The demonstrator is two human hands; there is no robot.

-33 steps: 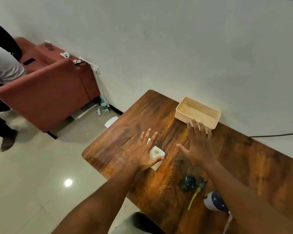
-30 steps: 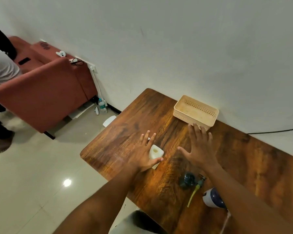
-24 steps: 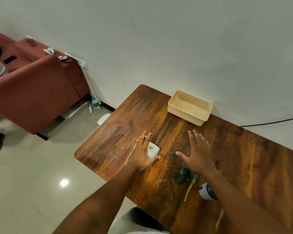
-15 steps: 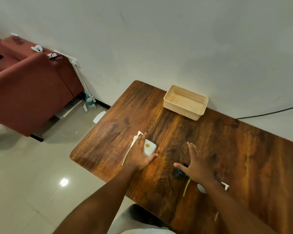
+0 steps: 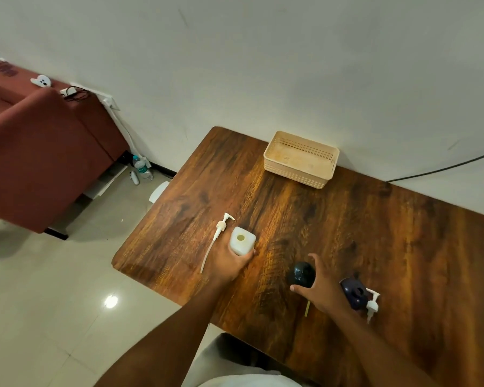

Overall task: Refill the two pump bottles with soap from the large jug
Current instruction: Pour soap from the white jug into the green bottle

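Standing upright on the bench [image 5: 305, 219], the white bottle [image 5: 242, 243] shows you its open round mouth, long axis running straight up toward the camera; your left hand [image 5: 226, 263] wraps its near side, fingers [image 5: 248, 253] clamped on the body. Its pump [image 5: 220, 233] lies flat just to the left of that hand, nozzle toward the far side of the bench and its thin tube trailing back toward the near edge. Your right hand [image 5: 320, 289] hangs spread, fingers apart, curved round the near and right side of the dark bottle [image 5: 303, 274], which also stands upright; you cannot tell whether skin touches it. Behind your right wrist sits a dark blue container [image 5: 353, 292] with a second white pump [image 5: 372, 305] just beside it, and a yellowish tube [image 5: 307, 309] shows under your palm. A cream perforated basket [image 5: 301, 159] rests at the far edge against the pale wall. Off the bench's left lie glossy floor tiles and a rust-red sofa [image 5: 39, 152]
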